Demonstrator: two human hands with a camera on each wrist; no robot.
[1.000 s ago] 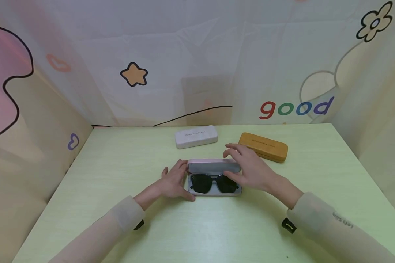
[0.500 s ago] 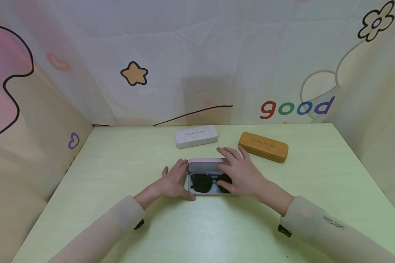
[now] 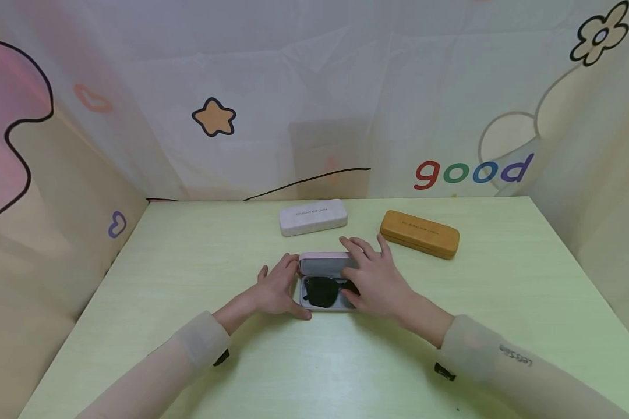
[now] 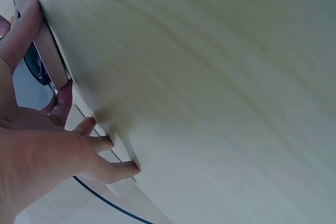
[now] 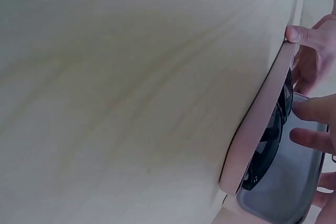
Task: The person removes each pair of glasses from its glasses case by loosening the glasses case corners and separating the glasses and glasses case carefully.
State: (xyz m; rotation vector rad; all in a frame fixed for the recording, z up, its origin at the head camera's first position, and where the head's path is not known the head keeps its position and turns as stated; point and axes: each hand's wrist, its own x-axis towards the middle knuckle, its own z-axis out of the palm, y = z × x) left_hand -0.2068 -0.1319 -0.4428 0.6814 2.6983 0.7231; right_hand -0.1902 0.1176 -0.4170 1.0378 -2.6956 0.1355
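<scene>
An open pink glasses case (image 3: 320, 256) with a grey lining lies on the table, hinge side away from me. Dark sunglasses (image 3: 321, 292) rest inside it. My left hand (image 3: 275, 293) holds the case's left end, thumb at the near corner and forefinger at the end; its other fingertips touch the table. Over the right half, my right hand (image 3: 380, 285) hovers with thumb and fingers spread, hiding the right lens. In the right wrist view, two fingertips point toward the middle of the sunglasses (image 5: 268, 150); whether they touch is unclear.
A white glasses case (image 3: 313, 217) lies closed behind the pink one. To its right sits a closed mustard-yellow case (image 3: 419, 234), just beyond my right hand. A printed curtain (image 3: 335, 87) hangs along the table's (image 3: 188, 244) far edge.
My right hand has slid left across the open case, from its right end toward the middle of the sunglasses, and now covers the right lens. My left hand and the cases have stayed put.
</scene>
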